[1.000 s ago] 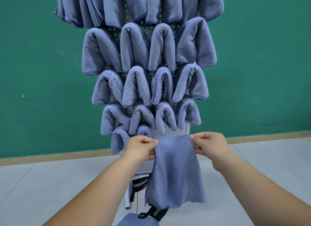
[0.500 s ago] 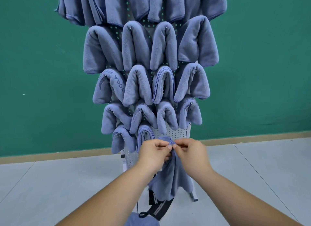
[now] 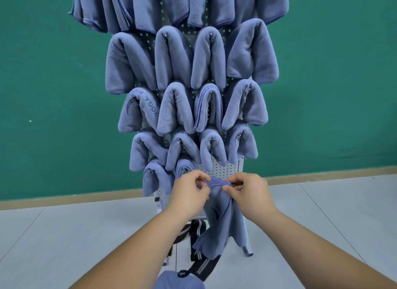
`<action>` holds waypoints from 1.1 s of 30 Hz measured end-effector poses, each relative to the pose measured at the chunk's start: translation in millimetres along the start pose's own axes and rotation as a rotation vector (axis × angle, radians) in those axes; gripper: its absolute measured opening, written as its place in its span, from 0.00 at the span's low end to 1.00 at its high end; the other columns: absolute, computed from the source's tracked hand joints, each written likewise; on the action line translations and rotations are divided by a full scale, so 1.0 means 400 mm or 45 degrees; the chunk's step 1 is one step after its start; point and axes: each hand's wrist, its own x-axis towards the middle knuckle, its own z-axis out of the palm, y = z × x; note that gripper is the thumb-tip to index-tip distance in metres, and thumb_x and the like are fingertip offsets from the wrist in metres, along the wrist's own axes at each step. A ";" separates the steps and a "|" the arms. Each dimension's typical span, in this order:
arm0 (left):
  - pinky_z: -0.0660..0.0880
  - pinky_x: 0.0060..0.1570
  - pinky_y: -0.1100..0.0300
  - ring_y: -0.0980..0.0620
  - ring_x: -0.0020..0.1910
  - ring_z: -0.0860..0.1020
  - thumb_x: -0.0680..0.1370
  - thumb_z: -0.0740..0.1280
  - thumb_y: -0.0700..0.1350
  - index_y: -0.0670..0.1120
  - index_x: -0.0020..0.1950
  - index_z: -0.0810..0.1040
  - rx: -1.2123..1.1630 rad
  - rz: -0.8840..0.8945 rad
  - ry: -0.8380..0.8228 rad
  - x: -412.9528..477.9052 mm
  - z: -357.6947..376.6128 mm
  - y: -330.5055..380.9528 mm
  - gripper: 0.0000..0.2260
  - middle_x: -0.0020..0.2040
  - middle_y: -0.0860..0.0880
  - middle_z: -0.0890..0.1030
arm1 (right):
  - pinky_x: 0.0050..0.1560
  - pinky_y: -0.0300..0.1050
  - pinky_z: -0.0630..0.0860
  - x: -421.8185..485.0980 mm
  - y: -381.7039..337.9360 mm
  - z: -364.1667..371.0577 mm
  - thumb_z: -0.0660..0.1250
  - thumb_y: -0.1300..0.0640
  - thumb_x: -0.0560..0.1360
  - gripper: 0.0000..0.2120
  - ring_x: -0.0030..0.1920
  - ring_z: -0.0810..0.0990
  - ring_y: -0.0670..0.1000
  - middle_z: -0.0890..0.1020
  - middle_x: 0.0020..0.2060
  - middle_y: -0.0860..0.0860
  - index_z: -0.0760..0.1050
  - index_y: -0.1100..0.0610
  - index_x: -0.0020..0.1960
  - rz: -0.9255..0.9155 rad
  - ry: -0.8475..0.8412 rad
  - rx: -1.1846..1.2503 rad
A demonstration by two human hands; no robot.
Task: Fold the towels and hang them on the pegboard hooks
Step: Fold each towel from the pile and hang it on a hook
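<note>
Your left hand (image 3: 189,194) and right hand (image 3: 249,194) each pinch the gathered top edge of a blue towel (image 3: 223,220). The towel is held between them, just in front of the lower pegboard (image 3: 225,170), and its length hangs below your hands. The pegboard stands on a pale grey floor (image 3: 64,235) before a green wall (image 3: 43,73). Folded towels (image 3: 171,58) fill the hooks above in rows. Black striped straps (image 3: 199,265) lie at its foot, partly behind the hanging cloth.

A green wall (image 3: 43,95) meets a tan baseboard (image 3: 64,200) above pale grey floor tiles (image 3: 64,245).
</note>
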 end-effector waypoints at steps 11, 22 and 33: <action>0.78 0.49 0.52 0.53 0.53 0.77 0.82 0.68 0.53 0.57 0.55 0.82 0.843 0.366 0.014 0.040 -0.082 -0.042 0.05 0.51 0.56 0.76 | 0.45 0.41 0.79 0.042 0.071 -0.093 0.75 0.53 0.78 0.01 0.41 0.83 0.45 0.86 0.39 0.43 0.84 0.48 0.47 -0.025 -0.033 -0.298; 0.80 0.48 0.55 0.59 0.40 0.80 0.76 0.74 0.48 0.56 0.45 0.82 0.731 0.377 0.074 0.048 -0.094 -0.039 0.03 0.38 0.60 0.81 | 0.50 0.49 0.81 0.050 0.085 -0.097 0.74 0.48 0.77 0.05 0.45 0.83 0.47 0.85 0.42 0.42 0.85 0.47 0.51 -0.100 -0.199 -0.544; 0.74 0.49 0.54 0.51 0.52 0.75 0.74 0.67 0.47 0.55 0.48 0.76 0.896 0.325 0.094 0.039 -0.088 -0.028 0.05 0.50 0.56 0.76 | 0.47 0.41 0.78 0.033 0.066 -0.086 0.69 0.49 0.82 0.05 0.42 0.80 0.41 0.83 0.42 0.42 0.74 0.48 0.51 -0.210 -0.335 -0.306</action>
